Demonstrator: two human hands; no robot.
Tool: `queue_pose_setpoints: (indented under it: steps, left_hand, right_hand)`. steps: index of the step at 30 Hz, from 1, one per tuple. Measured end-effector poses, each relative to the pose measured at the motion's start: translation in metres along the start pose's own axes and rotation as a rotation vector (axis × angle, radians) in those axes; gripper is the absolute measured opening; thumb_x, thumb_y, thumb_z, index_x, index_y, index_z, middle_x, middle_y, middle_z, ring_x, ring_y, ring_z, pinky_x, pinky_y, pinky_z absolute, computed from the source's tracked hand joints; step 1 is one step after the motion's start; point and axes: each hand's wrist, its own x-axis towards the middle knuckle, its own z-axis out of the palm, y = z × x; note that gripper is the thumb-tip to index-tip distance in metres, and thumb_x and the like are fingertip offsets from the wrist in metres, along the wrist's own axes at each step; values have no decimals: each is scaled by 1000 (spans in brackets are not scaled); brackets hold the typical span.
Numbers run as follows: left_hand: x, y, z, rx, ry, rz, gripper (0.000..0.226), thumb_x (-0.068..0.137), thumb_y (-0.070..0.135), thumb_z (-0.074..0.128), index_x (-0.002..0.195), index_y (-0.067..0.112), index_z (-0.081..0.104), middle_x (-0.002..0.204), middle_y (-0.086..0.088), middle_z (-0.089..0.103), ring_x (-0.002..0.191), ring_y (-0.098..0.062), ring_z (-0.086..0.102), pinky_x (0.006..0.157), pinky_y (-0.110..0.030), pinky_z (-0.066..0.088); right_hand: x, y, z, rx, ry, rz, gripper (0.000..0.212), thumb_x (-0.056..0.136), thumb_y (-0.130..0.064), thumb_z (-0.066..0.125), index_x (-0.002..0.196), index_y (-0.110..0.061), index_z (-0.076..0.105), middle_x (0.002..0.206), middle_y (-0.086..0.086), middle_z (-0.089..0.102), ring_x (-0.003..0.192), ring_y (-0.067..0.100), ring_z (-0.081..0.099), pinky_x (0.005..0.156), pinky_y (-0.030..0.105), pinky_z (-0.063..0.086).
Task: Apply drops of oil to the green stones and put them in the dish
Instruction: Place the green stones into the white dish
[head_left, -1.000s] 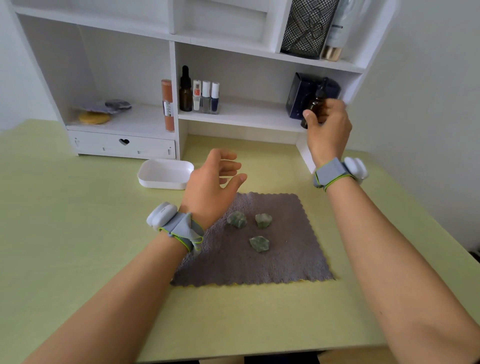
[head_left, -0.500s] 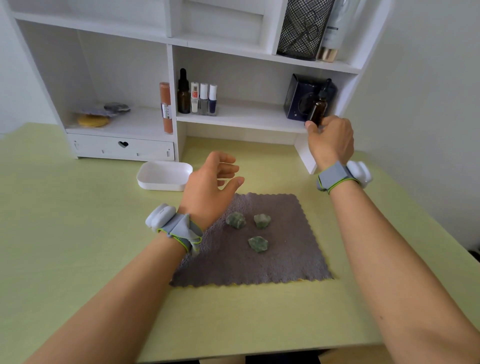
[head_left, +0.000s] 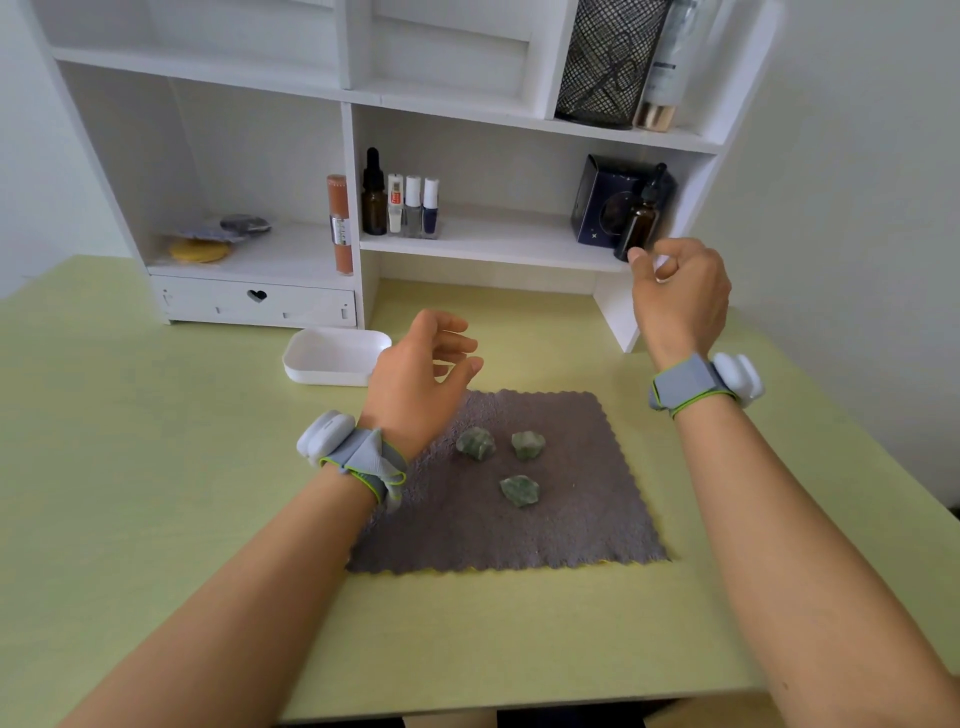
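Three green stones lie on a grey cloth (head_left: 571, 519): one at the left (head_left: 475, 443), one at the right (head_left: 528, 445), one nearer me (head_left: 519, 490). The white dish (head_left: 332, 358) sits empty to the left behind the cloth. An amber dropper bottle (head_left: 640, 221) stands upright at the right end of the shelf. My right hand (head_left: 680, 296) hangs just below and in front of it, fingers loosely curled, holding nothing. My left hand (head_left: 421, 379) hovers open over the cloth's far left corner.
A white shelf unit (head_left: 498, 244) stands at the back of the green table. It holds a second dropper bottle (head_left: 373, 200), small polish bottles (head_left: 413, 208), an orange tube (head_left: 340, 223) and a dark box (head_left: 597, 202). A wall is close on the right.
My right hand has let go of the amber bottle and drawn down and back from the shelf. The bottle stays standing there. My left hand has hardly moved.
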Motion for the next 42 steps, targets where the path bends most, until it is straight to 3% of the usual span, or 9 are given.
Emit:
queue_pose_setpoints:
  steps: [7,9,12,16,21,26,35,40,42]
  left_hand:
    - [11,-13,-23,182,172,28,21,89,13,59,110,12,57,99,3,69,97,-21,62,86,-42,50]
    - [16,-21,-34,316,228,-3,22,89,14,55,111,12,57,106,1,68,105,-26,57,88,-41,47]
    - [19,-32,-49,541,262,-98,26,91,17,51,117,14,56,120,-4,63,117,-31,47,89,-42,42]
    - [21,-38,-64,841,272,-221,27,94,19,49,120,12,53,125,-11,57,122,-32,42,87,-42,35]
    - [22,-46,-75,992,203,-337,26,95,23,50,115,8,55,120,-15,57,115,-34,46,79,-39,30]
    - [23,-54,-78,987,170,-362,24,96,25,49,110,7,56,115,-17,58,108,-37,52,73,-37,31]
    - [27,-61,-84,832,210,-294,26,87,6,48,105,8,66,107,-17,65,94,-38,60,70,-34,36]
    - [28,-51,-77,661,326,-141,29,86,12,50,107,14,69,103,-14,69,95,-38,60,73,-35,42]
    - [28,-42,-66,569,334,-107,29,84,14,52,106,18,70,99,-10,71,94,-35,61,76,-36,46]
  right_hand:
    - [-36,-3,1,208,-119,-99,12,92,-32,67,92,-20,71,74,-3,65,74,15,61,72,26,43]
    - [-45,-2,5,224,-195,-87,6,90,-30,69,87,-25,70,69,-13,62,65,4,58,66,14,40]
    - [-59,-1,12,223,-284,-86,6,88,-32,70,84,-27,70,68,-17,62,65,-8,57,62,-1,37]
    - [-71,0,19,201,-368,-103,9,89,-32,70,83,-27,71,74,-14,66,69,-5,59,60,-2,38]
    - [-78,2,27,175,-431,-97,10,89,-34,70,80,-28,70,74,-17,65,72,-4,59,59,3,36]
    - [-80,4,30,155,-466,-93,13,89,-34,71,78,-30,68,73,-19,63,71,-5,58,59,6,36]
    - [-81,6,27,164,-495,-67,15,89,-34,72,75,-30,67,72,-18,65,69,-4,59,56,-2,38]
    - [-84,0,25,230,-577,-41,14,91,-34,71,85,-22,76,82,-9,73,77,5,64,70,18,48]
    - [-86,-3,23,287,-640,-10,20,93,-37,69,88,-20,77,82,-8,75,68,2,62,70,23,52]
